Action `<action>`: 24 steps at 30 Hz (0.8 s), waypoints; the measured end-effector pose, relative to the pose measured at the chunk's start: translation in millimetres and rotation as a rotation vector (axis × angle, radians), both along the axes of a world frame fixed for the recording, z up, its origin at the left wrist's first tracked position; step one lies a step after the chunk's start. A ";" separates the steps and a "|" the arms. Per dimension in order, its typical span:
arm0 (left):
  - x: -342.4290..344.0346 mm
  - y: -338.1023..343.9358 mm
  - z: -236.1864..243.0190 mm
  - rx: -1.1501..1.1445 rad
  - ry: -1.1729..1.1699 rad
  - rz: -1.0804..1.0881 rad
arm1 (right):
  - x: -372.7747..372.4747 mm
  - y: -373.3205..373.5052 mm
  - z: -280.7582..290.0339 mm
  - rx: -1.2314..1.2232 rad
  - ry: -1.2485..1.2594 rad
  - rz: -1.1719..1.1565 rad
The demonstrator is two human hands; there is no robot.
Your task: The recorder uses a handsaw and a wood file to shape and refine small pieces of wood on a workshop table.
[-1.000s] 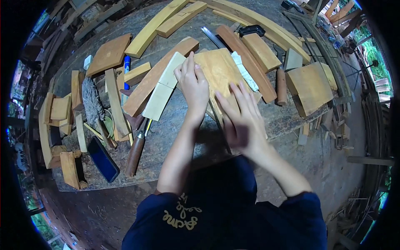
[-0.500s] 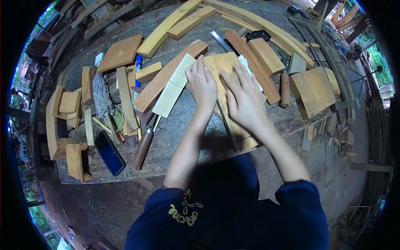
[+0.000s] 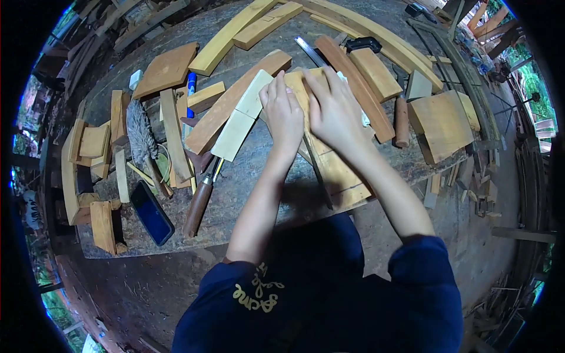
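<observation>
A broad yellowish wooden board (image 3: 341,172) with dark lines across it lies at the bench's near edge, tilted away to the upper left. My right hand (image 3: 335,115) rests on its far half, fingers stretched forward and partly spread. Along the board's left edge is my left hand (image 3: 283,115), its fingers extended and held close together, touching near the far left corner. The undersides of both hands are hidden. Left of that hand lies a pale wood block (image 3: 241,120) with a line across it, against a longer brown wooden bar (image 3: 235,100).
A wooden-handled chisel (image 3: 199,206), a phone (image 3: 152,213) and a grey brush (image 3: 141,132) lie to the left. On the right are a reddish wood bar (image 3: 359,91), a wooden handle (image 3: 401,123) and a wide block (image 3: 440,126). Long curved timbers (image 3: 371,32) line the far side.
My right hand has slid forward along the board, its fingertips now near the far end. My left hand stays at the board's left edge. The view has shifted slightly.
</observation>
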State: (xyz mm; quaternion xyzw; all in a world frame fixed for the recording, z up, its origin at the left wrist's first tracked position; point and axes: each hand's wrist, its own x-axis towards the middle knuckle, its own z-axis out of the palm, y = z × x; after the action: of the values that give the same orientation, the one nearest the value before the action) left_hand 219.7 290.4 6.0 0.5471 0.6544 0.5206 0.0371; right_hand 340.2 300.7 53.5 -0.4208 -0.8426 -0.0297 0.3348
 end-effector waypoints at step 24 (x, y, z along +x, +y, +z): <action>39.4 -164.6 27.9 -0.797 -0.824 -0.404 | 1.1 49.7 -2.8 -0.659 1.382 0.291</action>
State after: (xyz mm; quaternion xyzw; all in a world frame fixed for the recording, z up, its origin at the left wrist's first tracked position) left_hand 259.1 125.9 33.8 0.3580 0.6141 0.3870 0.5874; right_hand 341.3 350.4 50.7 -0.3067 -0.4547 0.5355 0.6421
